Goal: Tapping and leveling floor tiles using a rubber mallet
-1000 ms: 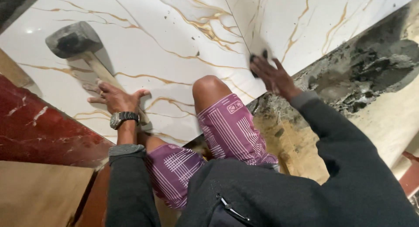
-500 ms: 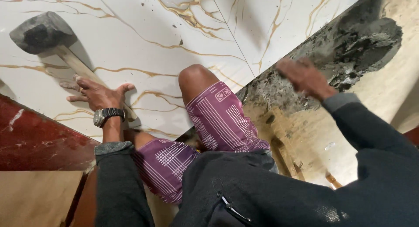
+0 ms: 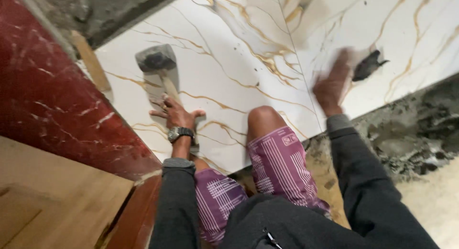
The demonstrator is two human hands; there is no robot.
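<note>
My left hand (image 3: 176, 116), with a wristwatch on it, lies flat with fingers spread on the wooden handle of a rubber mallet (image 3: 156, 58). The mallet rests on a large white floor tile with gold veins (image 3: 239, 53). My right hand (image 3: 332, 86) is blurred with motion, fingers apart, just above the tile. It holds nothing, and a dark lump of mortar (image 3: 368, 67) sits on the tile just right of it. My bare knee (image 3: 263, 117), in purple patterned shorts, rests at the tile's near edge.
A dark red marble strip (image 3: 52, 100) runs along the left, with a wooden board (image 3: 48, 196) below it. Rough grey mortar bed (image 3: 416, 129) lies to the right of the tile edge. A wooden strip (image 3: 91, 62) lies at the tile's left end.
My right hand has gone from the mortar bed at the tile's edge up onto the tile, near the dark lump. My left hand stays on the mallet handle. The view has shifted.
</note>
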